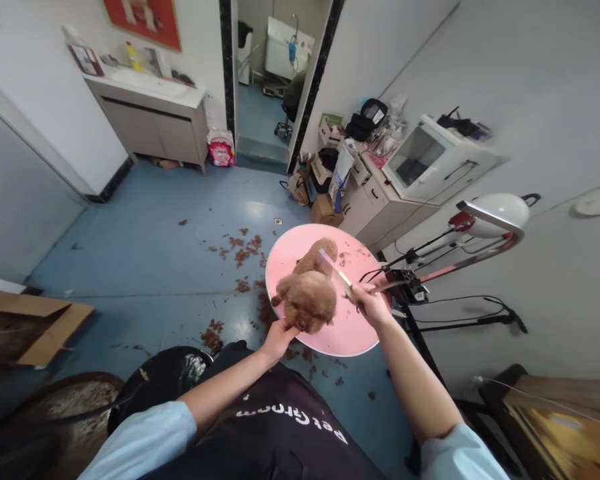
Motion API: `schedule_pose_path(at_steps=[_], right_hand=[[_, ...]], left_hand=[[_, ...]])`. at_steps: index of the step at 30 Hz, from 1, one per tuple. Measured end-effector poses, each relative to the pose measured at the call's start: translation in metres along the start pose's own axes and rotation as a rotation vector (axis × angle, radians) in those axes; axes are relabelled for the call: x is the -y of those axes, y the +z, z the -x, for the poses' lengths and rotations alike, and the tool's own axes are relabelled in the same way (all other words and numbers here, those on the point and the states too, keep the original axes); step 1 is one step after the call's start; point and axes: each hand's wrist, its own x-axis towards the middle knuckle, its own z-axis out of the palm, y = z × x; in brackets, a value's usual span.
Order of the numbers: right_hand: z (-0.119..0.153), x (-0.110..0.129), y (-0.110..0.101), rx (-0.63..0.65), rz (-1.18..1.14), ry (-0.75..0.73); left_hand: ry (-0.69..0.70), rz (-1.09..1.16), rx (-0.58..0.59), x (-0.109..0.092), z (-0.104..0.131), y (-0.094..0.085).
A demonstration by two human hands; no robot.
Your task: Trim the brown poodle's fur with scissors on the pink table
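From the head camera, a small brown dog [307, 293] stands on the round pink table [353, 333] in the middle of the room, rear end toward the person. The left hand [279, 338] is closed on the dog at its near underside, gripping what looks like a hind leg. The right hand [373, 303] is wrapped around a metal comb [336, 270], whose teeth rest against the dog's right flank. Brown fur clippings [237, 250] lie scattered on the blue floor [145, 267] left of the table. A white dryer [495, 213] hangs on its stand far right.
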Motion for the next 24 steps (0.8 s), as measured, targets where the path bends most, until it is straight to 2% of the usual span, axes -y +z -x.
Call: schedule_pose_path(at_steps=[1,2,5,7,9,11,13,15,19,24], right_hand=[[-0.002,-0.002,-0.001,-0.053,-0.005,0.017],[-0.004,-0.004,-0.001,-0.043,0.010,0.045],[-0.007,-0.009,0.000,0.136,-0.039,0.076],[-0.010,-0.011,0.000,0.067,-0.161,0.037],[-0.012,-0.014,-0.001,0.008,-0.174,0.070],[-0.014,-0.018,-0.004,0.127,-0.166,0.147],[-0.017,-0.023,-0.006,0.226,-0.267,0.169],[-0.020,-0.029,-0.008,0.222,-0.374,0.168],[-0.028,-0.038,-0.010,0.281,-0.373,0.218],[-0.037,-0.053,-0.006,0.243,-0.369,0.164]], left_hand=[[-0.005,0.014,-0.015,-0.001,0.002,0.001],[-0.007,0.027,-0.030,-0.001,0.003,0.003],[-0.003,0.061,-0.068,-0.002,0.007,0.009],[0.003,0.072,-0.101,-0.003,0.010,0.013],[0.015,0.074,-0.140,-0.003,0.013,0.017],[0.023,0.069,-0.167,-0.001,0.015,0.020],[0.030,0.062,-0.178,0.004,0.016,0.023],[0.044,0.062,-0.197,0.010,0.015,0.024],[0.057,0.067,-0.240,0.024,0.013,0.024],[0.053,0.016,-0.280,0.038,0.008,0.024]])
